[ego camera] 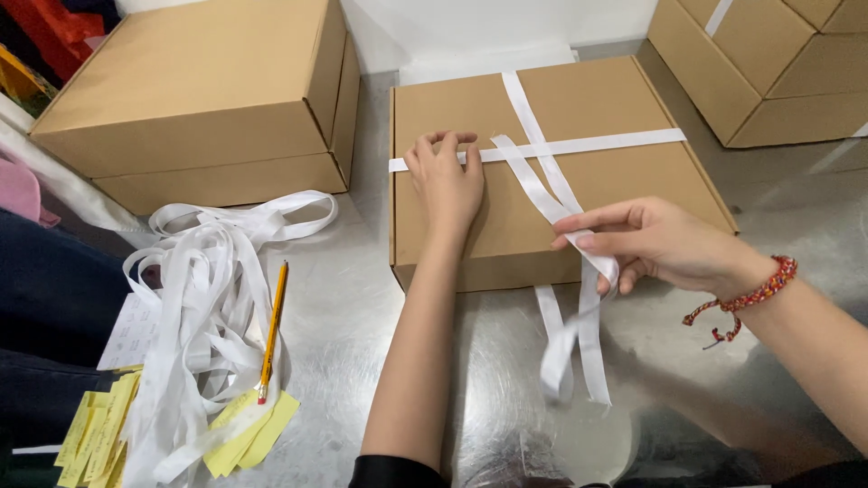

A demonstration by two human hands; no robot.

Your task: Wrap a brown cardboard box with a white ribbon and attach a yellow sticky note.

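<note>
Left hand (446, 178) pressed flat, fingers curled on white ribbon (542, 181) crossing flat cardboard box (551, 172) on metal table (344, 316). Right hand (651, 242) pinching ribbon's loose end at box's near edge; fingertips partly hidden. Box's far-right corner meets stacked cartons (768, 63), cropped.

Flat brown cardboard box (597, 190) lies on the metal table, crossed by white ribbon (542, 172)

A shiny metal table (362, 298) fills the view. A white wall (506, 23) stands behind it. The light is bright.
</note>
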